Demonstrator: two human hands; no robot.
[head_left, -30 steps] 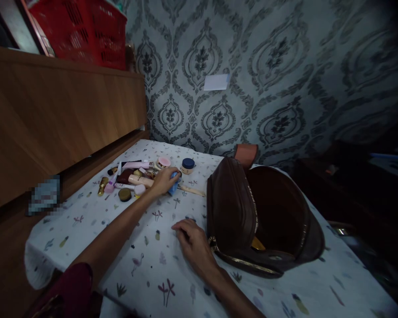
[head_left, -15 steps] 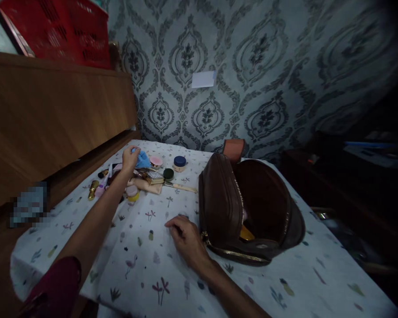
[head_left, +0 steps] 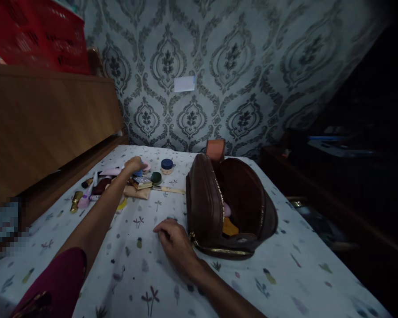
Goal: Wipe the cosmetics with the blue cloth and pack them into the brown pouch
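My left hand (head_left: 133,165) reaches over a heap of cosmetics at the table's far left. Its fingers are closed on a light blue cloth-like piece (head_left: 138,172), mostly hidden beneath the hand. Close by are a pink round item (head_left: 146,166), a glittery gold compact (head_left: 142,182), a dark green lidded jar (head_left: 155,178) and a beige pouch-like item (head_left: 136,192). My right hand (head_left: 175,240) rests on the tablecloth with loosely bent fingers, holding nothing visible. Just right of it stands an unzipped brown bag (head_left: 202,198), with a yellow item (head_left: 230,227) inside.
A blue-lidded jar (head_left: 166,166) stands behind the heap, and a pale-handled brush (head_left: 169,190) lies towards the bag. Left of the patterned tablecloth (head_left: 146,282) is a wooden cabinet (head_left: 53,110) bearing a red basket (head_left: 59,42). Patterned wallpaper backs the table.
My left hand has lowered, bringing the blue piece down beside the pink item, where it shows less. The view has shifted to the right. My right hand keeps its place beside the bag.
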